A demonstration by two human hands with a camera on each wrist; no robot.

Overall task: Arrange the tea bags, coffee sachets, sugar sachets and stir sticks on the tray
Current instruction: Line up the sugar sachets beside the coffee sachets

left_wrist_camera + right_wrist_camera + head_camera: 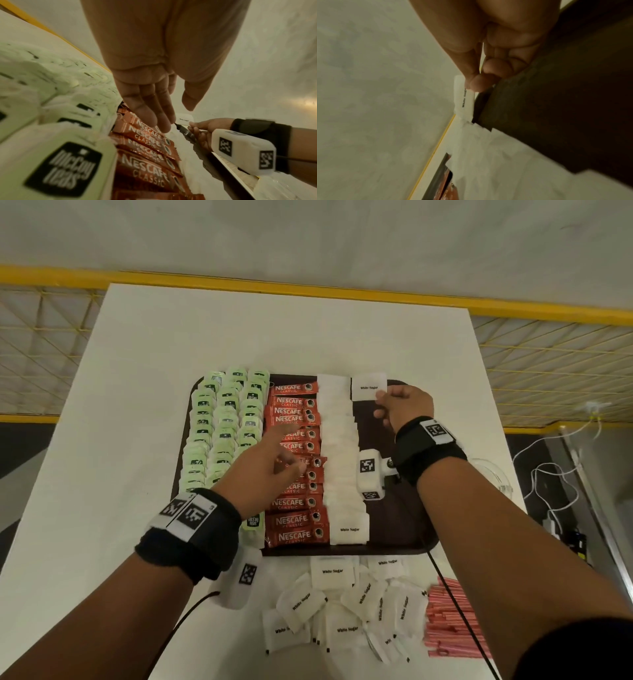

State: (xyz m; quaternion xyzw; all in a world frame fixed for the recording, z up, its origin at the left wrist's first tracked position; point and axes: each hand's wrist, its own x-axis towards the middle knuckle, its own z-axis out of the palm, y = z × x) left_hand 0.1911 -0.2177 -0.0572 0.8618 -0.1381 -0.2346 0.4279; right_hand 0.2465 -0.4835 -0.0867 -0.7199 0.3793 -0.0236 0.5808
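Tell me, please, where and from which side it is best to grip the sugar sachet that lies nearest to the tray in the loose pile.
Pinch the sugar sachet by its far edge, coming from above on the tray side. It lies flat, label up, on top of the pile, and that edge looks free, while neighbours crowd its near edge.

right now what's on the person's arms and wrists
Both forearms are bare. Each wrist wears a broad black strap bearing white square-code tags, plus a white camera pod with similar tags. A thin black cable trails from the left pod.
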